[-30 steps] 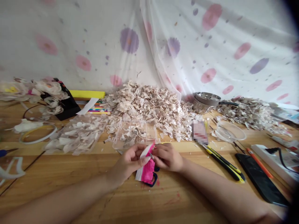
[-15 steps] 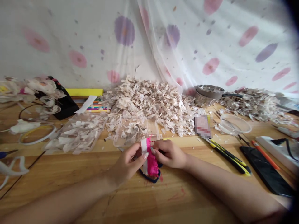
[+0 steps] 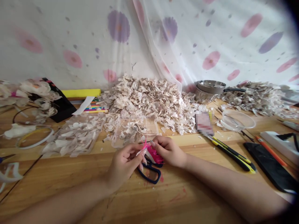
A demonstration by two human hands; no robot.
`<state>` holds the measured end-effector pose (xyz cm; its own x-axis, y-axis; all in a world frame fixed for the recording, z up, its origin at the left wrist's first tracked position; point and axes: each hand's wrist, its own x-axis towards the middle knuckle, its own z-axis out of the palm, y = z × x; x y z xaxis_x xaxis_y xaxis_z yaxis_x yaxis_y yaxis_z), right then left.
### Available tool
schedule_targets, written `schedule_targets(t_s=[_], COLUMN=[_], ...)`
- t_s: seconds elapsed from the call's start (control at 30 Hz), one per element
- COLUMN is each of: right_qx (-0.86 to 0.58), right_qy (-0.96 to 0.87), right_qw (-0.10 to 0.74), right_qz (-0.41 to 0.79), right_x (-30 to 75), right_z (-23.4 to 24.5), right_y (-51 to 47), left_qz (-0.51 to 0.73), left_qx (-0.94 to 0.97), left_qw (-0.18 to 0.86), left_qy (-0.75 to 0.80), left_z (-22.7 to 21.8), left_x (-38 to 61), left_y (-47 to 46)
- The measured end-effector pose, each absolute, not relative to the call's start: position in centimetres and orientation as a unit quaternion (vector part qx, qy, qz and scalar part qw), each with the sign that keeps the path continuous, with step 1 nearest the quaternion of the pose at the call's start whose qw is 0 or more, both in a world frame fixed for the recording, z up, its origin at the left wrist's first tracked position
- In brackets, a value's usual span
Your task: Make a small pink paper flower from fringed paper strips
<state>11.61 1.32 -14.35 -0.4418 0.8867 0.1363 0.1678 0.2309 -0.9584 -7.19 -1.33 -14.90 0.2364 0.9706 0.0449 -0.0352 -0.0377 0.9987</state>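
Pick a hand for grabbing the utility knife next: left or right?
Right, probably: the right hand is nearer the utility knife, which lies on that side, while the left hand would have to reach across. Both hands, though, are on the pink strip.

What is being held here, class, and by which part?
A pink and white strip. The left hand pinches it just below its loose pink strands; the right hand is at its pink side, exact grip hidden.
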Motion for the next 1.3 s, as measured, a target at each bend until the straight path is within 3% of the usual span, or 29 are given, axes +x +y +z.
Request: schedule_targets(t_s=[0.2,0.4,0.5,0.7,0.87,1.0,1.1,1.2,1.3], right_qx=[-0.376,-0.387,-0.377,-0.254,-0.179,-0.192,-0.227,-0.246,-0.267], right_qy=[-0.666,-0.700,-0.745,-0.877,-0.911,-0.893,-0.851,-0.816,-0.783], right_qw=[0.331,0.387,0.385,0.373,0.371,0.371,0.430,0.501,0.562], right_qz=[0.554,0.459,0.393,0.164,-0.035,-0.169,-0.199,-0.153,-0.027], right_x=[11.5,11.8,12.2,13.5,13.8,13.0,11.9,10.7,9.7], right_z=[-13.0,-12.5,-12.3,-9.4,-4.7,-0.6,2.1,3.9,4.7], right_y=[1.3,1.7,1.7,1.6,1.3,1.1,0.8,0.3,-0.3], left_qz=[0.482,0.476,0.459,0.560,0.458,0.521,0.594,0.626,0.640], left_qx=[0.629,0.653,0.627,0.511,0.552,0.568,0.595,0.633,0.642], left_qw=[0.457,0.441,0.489,0.572,0.617,0.560,0.463,0.352,0.298], left_qy=[0.403,0.391,0.397,0.313,0.324,0.302,0.280,0.289,0.298], left_z=[-15.3,-14.9,-15.0,-12.3,-7.2,-2.8,0.4,2.8,4.1], left_x=[-7.4,-7.7,-7.9,-7.5,-6.4,-4.2,-3.0,-2.8,-3.2], left_y=[-1.6,-1.6,-1.7,-0.1,0.8,0.3,0.1,-0.2,-0.8])
